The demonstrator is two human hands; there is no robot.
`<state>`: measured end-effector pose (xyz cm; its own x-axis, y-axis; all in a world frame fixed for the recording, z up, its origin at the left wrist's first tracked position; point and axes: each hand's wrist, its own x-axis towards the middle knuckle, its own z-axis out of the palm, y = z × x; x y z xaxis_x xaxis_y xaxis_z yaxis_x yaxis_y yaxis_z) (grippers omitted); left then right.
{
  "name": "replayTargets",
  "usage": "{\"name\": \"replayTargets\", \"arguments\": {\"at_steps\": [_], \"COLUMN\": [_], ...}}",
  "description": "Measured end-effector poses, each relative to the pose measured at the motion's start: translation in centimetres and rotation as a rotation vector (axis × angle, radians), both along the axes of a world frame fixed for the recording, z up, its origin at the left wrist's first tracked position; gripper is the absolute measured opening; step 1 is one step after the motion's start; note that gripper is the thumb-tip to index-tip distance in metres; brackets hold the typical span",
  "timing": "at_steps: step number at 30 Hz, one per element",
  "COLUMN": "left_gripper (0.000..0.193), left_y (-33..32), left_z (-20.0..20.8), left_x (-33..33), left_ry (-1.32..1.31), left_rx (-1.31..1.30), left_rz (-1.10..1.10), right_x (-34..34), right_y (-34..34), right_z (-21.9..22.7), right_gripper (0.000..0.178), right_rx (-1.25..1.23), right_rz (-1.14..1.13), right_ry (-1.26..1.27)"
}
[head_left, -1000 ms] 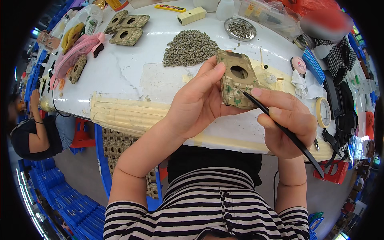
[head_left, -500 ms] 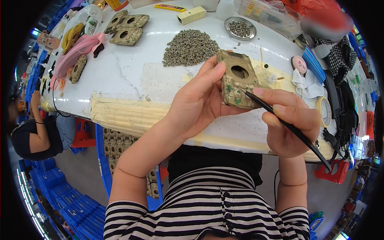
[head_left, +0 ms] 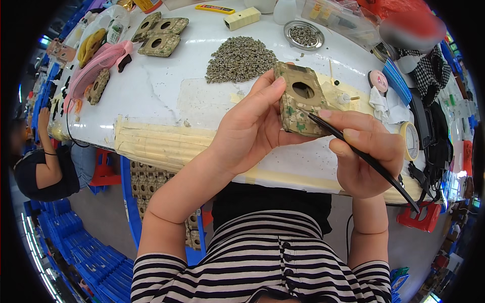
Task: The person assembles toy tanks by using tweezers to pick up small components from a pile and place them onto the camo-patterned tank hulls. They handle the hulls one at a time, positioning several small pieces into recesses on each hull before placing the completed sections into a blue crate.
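My left hand (head_left: 246, 125) grips a camouflage-painted plastic toy hull shell (head_left: 301, 112) with a round hole through its upper face. The shell tilts over the near part of the table, thumb along its left edge. In my right hand (head_left: 371, 146) is a pair of black tweezers (head_left: 380, 169), pinched between thumb and fingers. Their tips touch or nearly touch the shell's face below the hole; whether they hold a small part, I cannot make out. Beyond my hands lies a heap of small camouflage-coloured parts (head_left: 240, 59), and a round metal dish (head_left: 304, 36) holds more.
Several similar shells (head_left: 160, 44) lie at the far left, near a pink mesh fan-like item (head_left: 98, 68). A tape roll (head_left: 409, 141) and black straps are at the right. Blue crates (head_left: 83, 242) stack on the floor. Another person's arm (head_left: 46, 146) is at the left.
My right hand and the tweezers have shifted very slightly, tips still at the same area of the shell. The other person's hand at the left has moved a little.
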<state>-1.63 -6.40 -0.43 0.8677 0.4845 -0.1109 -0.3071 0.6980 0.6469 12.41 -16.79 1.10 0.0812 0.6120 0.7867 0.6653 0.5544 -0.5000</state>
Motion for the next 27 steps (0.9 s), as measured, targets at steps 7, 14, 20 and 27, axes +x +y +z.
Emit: {"name": "replayTargets", "arguments": {"at_steps": [7,14,20,27], "left_gripper": [0.044,0.045,0.046,0.051], "left_y": [0.0,0.0,0.0,0.8], "left_z": [-0.1,-0.1,-0.2,-1.1], "left_x": [0.0,0.0,0.0,0.0], "left_ry": [-0.003,0.004,-0.038,-0.150], "left_rx": [-0.007,-0.014,-0.108,-0.223], "left_rz": [-0.005,0.003,-0.004,-0.050], "right_x": [0.0,0.0,0.5,1.6], "right_y": [0.0,-0.1,0.0,-0.8], "right_z": [-0.1,-0.1,0.6,0.7], "right_gripper": [0.033,0.033,0.031,0.024], "right_rx": [0.007,-0.001,0.001,0.038], "right_rz": [-0.012,-0.030,0.077,-0.030], "right_ry": [-0.021,-0.021,0.117,0.352]}}
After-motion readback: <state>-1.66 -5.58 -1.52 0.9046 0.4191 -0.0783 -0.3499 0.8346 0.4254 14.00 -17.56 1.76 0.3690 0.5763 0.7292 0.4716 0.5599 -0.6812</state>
